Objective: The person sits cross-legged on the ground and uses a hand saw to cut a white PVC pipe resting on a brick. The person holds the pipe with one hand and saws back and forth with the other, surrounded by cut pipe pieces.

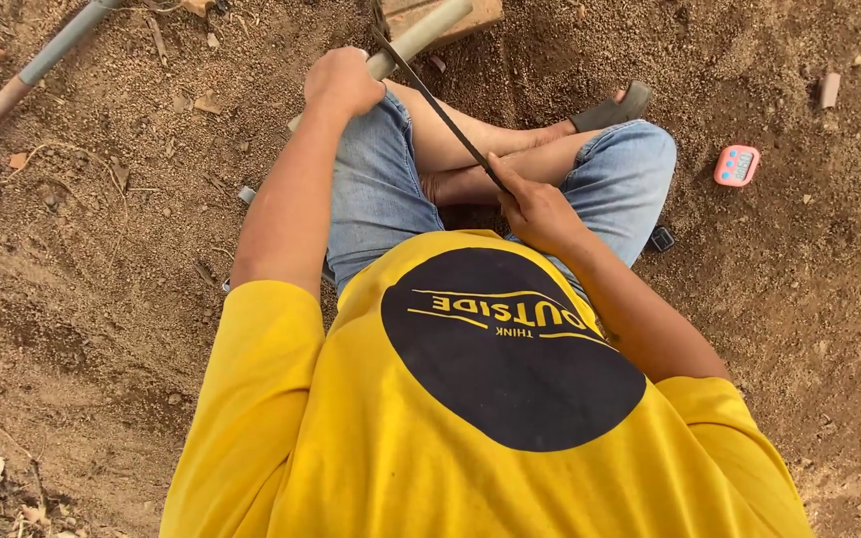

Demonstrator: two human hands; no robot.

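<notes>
Mid-cut: left hand (343, 82) clamps the grey pipe (419, 38) steady, right hand (535, 211) grips the thin saw blade (437, 106) across it; next stroke likely needs the pipe held still.

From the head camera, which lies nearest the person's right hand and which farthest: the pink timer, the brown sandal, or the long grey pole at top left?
Measured from the right hand:
1. Brown sandal, just above it, on the person's foot.
2. Pink digital timer, farther to the right, on the dirt.
3. Long grey pole, far across at the upper left.
</notes>
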